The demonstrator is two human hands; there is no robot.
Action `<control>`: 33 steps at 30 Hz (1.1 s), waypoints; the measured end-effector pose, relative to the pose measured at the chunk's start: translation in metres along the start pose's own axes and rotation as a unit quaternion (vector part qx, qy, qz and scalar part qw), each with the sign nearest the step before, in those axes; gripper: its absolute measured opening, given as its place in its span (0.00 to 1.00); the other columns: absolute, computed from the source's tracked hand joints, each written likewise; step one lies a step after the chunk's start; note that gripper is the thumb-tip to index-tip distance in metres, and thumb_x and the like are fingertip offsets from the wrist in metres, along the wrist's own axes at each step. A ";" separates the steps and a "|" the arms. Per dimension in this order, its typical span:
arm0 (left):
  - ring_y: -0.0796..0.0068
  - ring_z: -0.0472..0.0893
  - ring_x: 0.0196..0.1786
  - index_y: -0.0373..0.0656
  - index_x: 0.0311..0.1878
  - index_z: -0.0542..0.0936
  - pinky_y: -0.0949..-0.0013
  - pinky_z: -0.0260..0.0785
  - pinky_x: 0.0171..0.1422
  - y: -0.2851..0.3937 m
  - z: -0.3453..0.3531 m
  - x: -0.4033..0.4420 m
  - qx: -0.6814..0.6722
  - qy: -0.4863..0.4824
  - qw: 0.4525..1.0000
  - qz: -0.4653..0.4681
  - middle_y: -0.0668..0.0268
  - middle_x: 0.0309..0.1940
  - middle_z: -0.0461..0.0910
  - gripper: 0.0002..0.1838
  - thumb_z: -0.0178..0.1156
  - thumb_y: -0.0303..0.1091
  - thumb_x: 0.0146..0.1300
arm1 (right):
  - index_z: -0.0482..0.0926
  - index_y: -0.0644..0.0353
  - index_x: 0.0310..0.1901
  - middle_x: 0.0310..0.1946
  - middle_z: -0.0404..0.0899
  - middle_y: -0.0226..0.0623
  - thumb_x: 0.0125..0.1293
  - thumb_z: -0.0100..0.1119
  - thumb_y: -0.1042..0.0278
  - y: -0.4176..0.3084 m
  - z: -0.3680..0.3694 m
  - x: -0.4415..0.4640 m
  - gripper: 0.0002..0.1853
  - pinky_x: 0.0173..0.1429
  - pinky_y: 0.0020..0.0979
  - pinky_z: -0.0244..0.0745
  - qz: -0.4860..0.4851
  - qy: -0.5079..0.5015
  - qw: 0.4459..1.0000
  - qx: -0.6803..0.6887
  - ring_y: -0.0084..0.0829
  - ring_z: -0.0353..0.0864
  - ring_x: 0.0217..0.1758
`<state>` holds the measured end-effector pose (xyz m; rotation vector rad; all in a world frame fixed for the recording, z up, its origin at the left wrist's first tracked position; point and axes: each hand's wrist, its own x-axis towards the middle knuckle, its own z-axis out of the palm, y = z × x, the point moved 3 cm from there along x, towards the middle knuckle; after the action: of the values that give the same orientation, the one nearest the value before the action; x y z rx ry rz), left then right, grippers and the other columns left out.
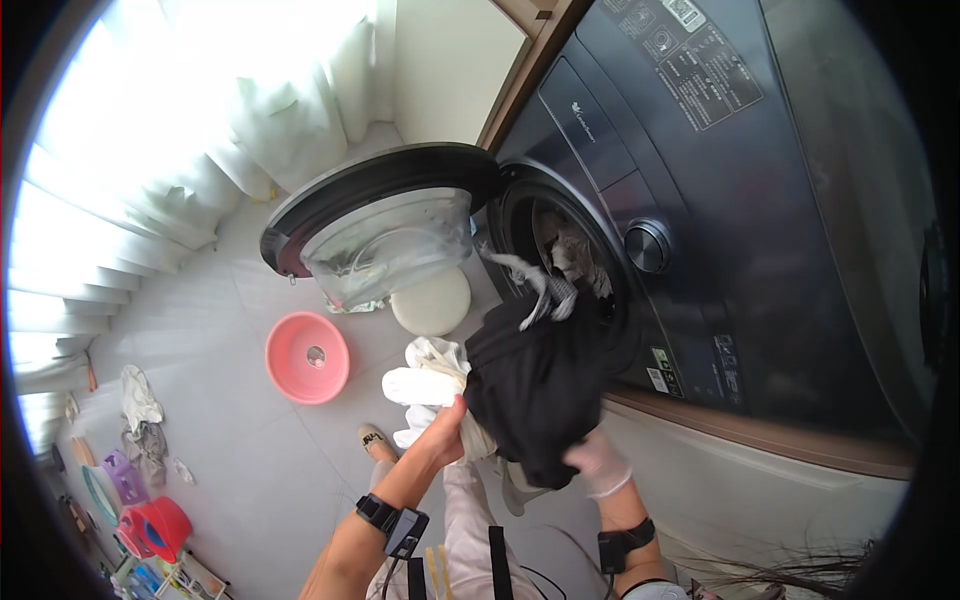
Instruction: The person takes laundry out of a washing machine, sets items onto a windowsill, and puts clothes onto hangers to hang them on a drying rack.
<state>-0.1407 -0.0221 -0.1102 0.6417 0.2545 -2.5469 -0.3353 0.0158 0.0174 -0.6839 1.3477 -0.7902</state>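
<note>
My left hand (pixel 447 432) is closed around a bunch of white socks (pixel 425 385), thumb uppermost. Between my two hands hangs a black garment (pixel 535 385), its upper end reaching toward the drum opening. My right hand (pixel 600 465), blurred and pale as if gloved, grips the lower right edge of this black cloth; its fingertips are partly hidden. A grey strip of fabric (pixel 540 290) lies across the garment's top and the drum rim. Inside the dark washing machine (pixel 690 250), more crumpled laundry (pixel 575 262) shows in the drum.
The round washer door (pixel 385 240) stands swung out to the left. Below it are a white round stool (pixel 432 303) and a pink basin (pixel 307 358) on the tiled floor. White curtains (pixel 200 150) hang at the left. Cloths (pixel 143 400) and a red bucket (pixel 165 525) lie further left.
</note>
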 end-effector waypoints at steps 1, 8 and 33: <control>0.61 0.69 0.64 0.42 0.69 0.58 0.56 0.65 0.66 0.001 0.009 0.002 0.002 0.000 1.000 0.000 0.60 0.65 0.65 0.44 0.66 0.52 0.55 | 0.71 0.67 0.56 0.51 0.77 0.39 0.48 0.54 0.78 0.015 0.010 -0.004 0.28 0.60 0.31 0.68 -0.006 -0.082 0.994 -0.070 0.32 0.76 0.54; 0.61 0.76 0.56 0.35 0.59 0.71 0.57 0.68 0.64 0.006 0.028 -0.014 0.113 0.105 0.988 0.001 0.53 0.58 0.73 0.30 0.62 0.22 0.48 | 0.74 0.65 0.54 0.46 0.79 0.42 0.52 0.60 0.74 0.002 0.035 -0.022 0.25 0.58 0.32 0.68 -0.061 -0.249 0.942 -0.218 0.37 0.77 0.52; 0.68 0.65 0.65 0.40 0.66 0.65 0.66 0.54 0.70 0.071 0.078 -0.191 0.606 -0.036 0.779 0.157 0.62 0.64 0.67 0.37 0.70 0.33 0.53 | 0.69 0.59 0.20 0.36 0.78 0.38 0.51 0.66 0.76 -0.111 0.081 -0.052 0.13 0.46 0.27 0.70 -0.230 -0.136 0.963 0.008 0.27 0.76 0.38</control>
<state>0.0106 -0.0250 0.0467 0.8804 -1.5087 -2.1072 -0.2687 -0.0069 0.1456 -1.0742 0.9393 -1.0303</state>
